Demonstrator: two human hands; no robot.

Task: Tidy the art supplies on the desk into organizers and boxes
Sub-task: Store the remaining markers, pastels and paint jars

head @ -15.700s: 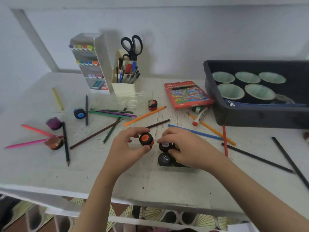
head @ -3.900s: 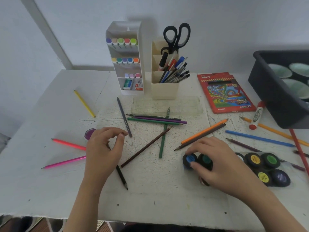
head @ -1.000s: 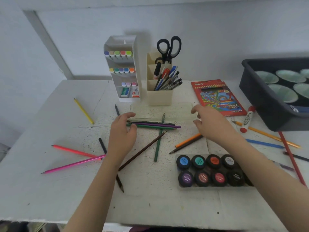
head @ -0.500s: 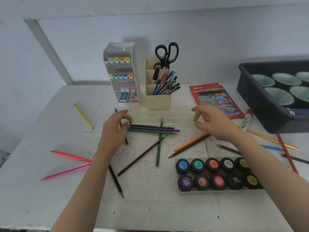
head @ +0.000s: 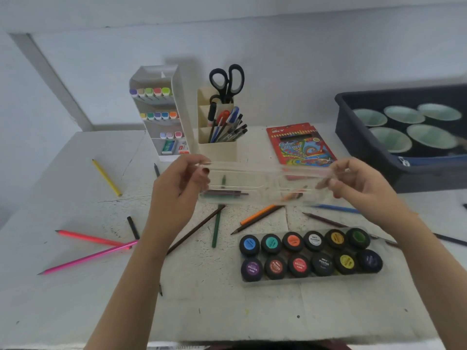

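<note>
You are holding a clear, glossy plastic case (head: 262,179) at the frame's centre, while matt paint-pot caps (head: 322,263) are sitting lower right on the rough, speckled desk (head: 75,299).

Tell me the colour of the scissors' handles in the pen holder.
Black; the scissors stand handles-up in the cream pen holder, clearest in the head view.

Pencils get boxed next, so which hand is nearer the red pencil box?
Right. The right hand is just right of the red pencil box; the left hand is well off to its left. Both hold the clear case.
</note>
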